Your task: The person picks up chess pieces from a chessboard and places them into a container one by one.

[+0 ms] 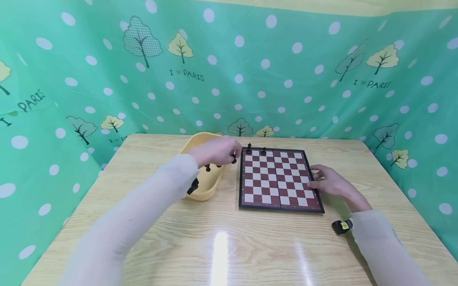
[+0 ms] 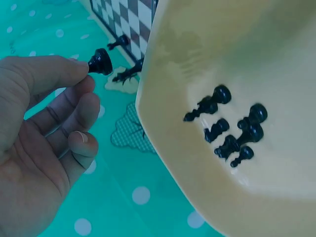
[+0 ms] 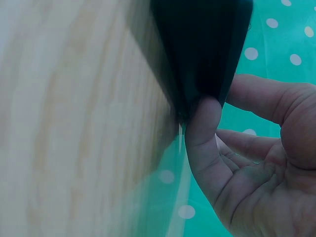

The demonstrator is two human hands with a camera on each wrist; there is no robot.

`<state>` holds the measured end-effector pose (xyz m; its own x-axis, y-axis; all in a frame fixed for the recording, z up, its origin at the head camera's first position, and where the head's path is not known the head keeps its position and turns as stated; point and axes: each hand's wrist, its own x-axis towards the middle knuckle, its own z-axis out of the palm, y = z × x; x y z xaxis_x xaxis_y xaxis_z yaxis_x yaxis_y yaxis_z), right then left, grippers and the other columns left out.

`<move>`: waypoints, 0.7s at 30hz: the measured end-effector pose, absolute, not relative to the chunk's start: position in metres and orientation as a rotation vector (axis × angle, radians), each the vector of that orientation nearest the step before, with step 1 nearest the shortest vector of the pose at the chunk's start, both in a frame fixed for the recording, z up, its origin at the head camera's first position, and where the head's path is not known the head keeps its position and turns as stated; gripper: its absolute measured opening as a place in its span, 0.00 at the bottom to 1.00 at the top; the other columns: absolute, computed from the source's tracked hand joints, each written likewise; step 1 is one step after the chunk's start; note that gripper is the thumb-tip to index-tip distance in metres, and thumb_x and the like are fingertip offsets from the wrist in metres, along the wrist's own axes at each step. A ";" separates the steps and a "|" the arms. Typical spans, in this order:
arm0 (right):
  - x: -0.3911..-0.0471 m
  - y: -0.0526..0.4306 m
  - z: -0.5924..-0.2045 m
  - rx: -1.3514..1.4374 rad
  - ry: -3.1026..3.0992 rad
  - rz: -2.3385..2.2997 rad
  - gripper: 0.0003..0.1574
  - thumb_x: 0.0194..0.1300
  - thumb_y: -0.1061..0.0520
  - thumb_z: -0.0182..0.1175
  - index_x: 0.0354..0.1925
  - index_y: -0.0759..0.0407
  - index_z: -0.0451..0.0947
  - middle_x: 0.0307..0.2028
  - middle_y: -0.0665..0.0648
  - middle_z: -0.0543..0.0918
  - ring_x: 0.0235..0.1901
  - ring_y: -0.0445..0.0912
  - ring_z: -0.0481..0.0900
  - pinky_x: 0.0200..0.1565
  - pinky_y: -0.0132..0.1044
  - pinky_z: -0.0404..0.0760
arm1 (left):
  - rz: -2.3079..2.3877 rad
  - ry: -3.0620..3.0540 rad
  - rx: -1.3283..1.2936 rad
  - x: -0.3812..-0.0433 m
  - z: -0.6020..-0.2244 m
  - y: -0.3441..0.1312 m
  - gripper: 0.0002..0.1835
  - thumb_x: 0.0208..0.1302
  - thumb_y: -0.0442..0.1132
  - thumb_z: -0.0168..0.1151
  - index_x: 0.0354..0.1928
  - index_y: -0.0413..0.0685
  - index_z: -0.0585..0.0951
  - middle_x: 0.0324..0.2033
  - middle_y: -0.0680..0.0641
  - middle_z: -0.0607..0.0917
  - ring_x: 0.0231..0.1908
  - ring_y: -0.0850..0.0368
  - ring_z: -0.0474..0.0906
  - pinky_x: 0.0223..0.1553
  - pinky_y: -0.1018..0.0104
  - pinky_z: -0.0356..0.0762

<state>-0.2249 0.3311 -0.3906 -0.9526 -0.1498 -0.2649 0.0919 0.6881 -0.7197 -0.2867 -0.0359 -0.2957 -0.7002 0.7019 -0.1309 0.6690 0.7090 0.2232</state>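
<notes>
My left hand (image 1: 219,151) pinches a black chess piece (image 2: 101,62) between thumb and fingertip, between the tub and the chessboard (image 1: 264,184). The thumb and fingers cover the upper part of that piece. At the board's far left corner stands a tall black chess piece (image 1: 249,149), with a shorter black piece (image 1: 264,151) to its right on the same edge. My right hand (image 1: 330,183) grips the board's right edge, thumb on one face and fingers round the side. From the right wrist, the board's dark edge (image 3: 202,49) shows close up.
Left of the board sits a yellow plastic tub (image 1: 204,194), partly under my left forearm. Several black chess pieces (image 2: 217,129) lie loose on its bottom. Behind the wooden table (image 1: 171,246) hangs a green dotted cloth (image 1: 250,95).
</notes>
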 end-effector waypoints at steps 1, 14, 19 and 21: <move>-0.225 0.331 -0.391 -0.044 2.596 -1.132 0.46 0.57 0.58 0.59 0.65 0.69 0.46 0.45 0.69 0.69 0.33 0.49 0.76 0.33 0.39 0.78 | 0.224 2.723 1.105 -0.287 -0.295 -0.039 0.12 0.52 0.31 0.53 0.34 0.56 0.78 0.34 0.58 0.77 0.30 0.63 0.73 0.30 0.72 0.72; -0.225 0.331 -0.391 -0.044 2.599 -1.144 0.45 0.57 0.59 0.59 0.65 0.69 0.47 0.45 0.69 0.69 0.33 0.50 0.76 0.32 0.39 0.79 | 0.204 2.810 1.136 -0.296 -0.296 -0.069 0.12 0.46 0.28 0.53 0.31 0.50 0.79 0.27 0.55 0.76 0.28 0.59 0.71 0.31 0.67 0.70; -0.224 0.331 -0.391 -0.038 2.591 -1.154 0.46 0.57 0.59 0.59 0.65 0.69 0.47 0.45 0.69 0.69 0.33 0.50 0.76 0.32 0.40 0.79 | 0.172 2.833 1.131 -0.300 -0.306 -0.077 0.11 0.45 0.30 0.54 0.31 0.50 0.81 0.25 0.56 0.78 0.27 0.61 0.73 0.30 0.68 0.71; -0.224 0.331 -0.391 -0.037 2.585 -1.159 0.46 0.57 0.59 0.59 0.65 0.68 0.47 0.45 0.69 0.69 0.33 0.50 0.76 0.32 0.40 0.79 | 0.193 2.809 1.116 -0.302 -0.311 -0.079 0.11 0.45 0.29 0.54 0.31 0.49 0.81 0.25 0.56 0.78 0.27 0.61 0.73 0.30 0.68 0.72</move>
